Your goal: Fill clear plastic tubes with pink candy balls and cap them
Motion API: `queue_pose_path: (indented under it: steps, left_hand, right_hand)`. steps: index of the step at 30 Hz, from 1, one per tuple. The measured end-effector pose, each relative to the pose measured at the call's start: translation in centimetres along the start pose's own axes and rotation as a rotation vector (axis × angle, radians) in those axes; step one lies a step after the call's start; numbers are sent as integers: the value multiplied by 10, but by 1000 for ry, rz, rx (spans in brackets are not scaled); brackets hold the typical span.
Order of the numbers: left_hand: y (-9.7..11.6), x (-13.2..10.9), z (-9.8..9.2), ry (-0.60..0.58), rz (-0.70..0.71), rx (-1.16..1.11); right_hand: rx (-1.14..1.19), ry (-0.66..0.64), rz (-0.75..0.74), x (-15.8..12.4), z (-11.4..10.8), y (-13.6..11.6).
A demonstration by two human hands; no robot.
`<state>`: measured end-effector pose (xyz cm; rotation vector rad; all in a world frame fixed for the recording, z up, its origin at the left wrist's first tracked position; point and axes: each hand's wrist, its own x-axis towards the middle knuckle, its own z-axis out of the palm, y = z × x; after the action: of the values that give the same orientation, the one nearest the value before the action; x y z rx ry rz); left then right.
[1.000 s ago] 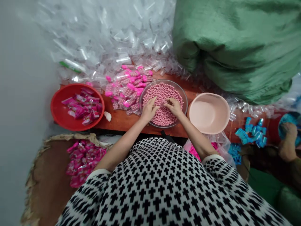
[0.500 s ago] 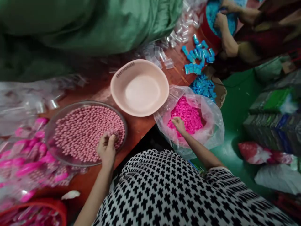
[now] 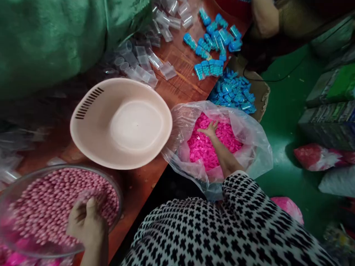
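At lower left, my left hand (image 3: pixel 90 223) is closed over a wide clear bowl (image 3: pixel 59 255) full of small pink balls (image 3: pixel 55 207). Its fingers are curled around a clear plastic container (image 3: pixel 93 195), blurred and partly hidden, with pink showing through it. On the right, my right hand (image 3: pixel 210 129) is over bright pink plastic pieces (image 3: pixel 203 147) in a big clear plastic bag (image 3: pixel 251 129). Its fingers are spread apart and I see nothing held in them.
A pale pink basin (image 3: pixel 122 144) stands between bowl and bag. Clear plastic containers (image 3: pixel 144 61) lie behind it, beside a green sack-like bulk (image 3: pixel 55 44). Several blue-filled containers (image 3: pixel 213 40) lie on the table; more blue pieces (image 3: pixel 233 92) are beyond the bag. A co-worker's arm (image 3: pixel 264 18) shows at top right.
My right hand has gone from closed fingers to spread ones among the pink pieces. The left stays closed over the balls. The view has shifted, so the basin and bowl appear larger and further left.
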<state>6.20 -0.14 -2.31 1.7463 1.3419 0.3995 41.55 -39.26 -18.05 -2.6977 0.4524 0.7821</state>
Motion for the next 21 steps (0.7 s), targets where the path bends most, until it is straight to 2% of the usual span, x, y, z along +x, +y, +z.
queue_pose_path:
  steps: [2, 5, 8, 10, 14, 18, 21]
  left_hand:
    - [11, -5, 5, 141, -50, -88]
    - [27, -8, 9, 149, -104, -135]
    - [38, -8, 9, 165, -119, -121]
    - [41, -7, 8, 162, -120, -120]
    - [44, -7, 6, 146, -115, -190]
    - [47, -10, 0, 146, -103, -282]
    - [49, -12, -9, 110, -84, -325]
  right_hand:
    - [-90, -7, -92, -17, 25, -6]
    - [-100, 67, -68, -39, 48, -9]
    - [-28, 206, -27, -42, 49, -12]
    - [74, 217, -26, -38, 40, -11]
    - [353, 134, -44, -43, 8, 1]
    - [456, 112, -88, -77, -34, 5]
    - [591, 70, -133, -112, -64, -12]
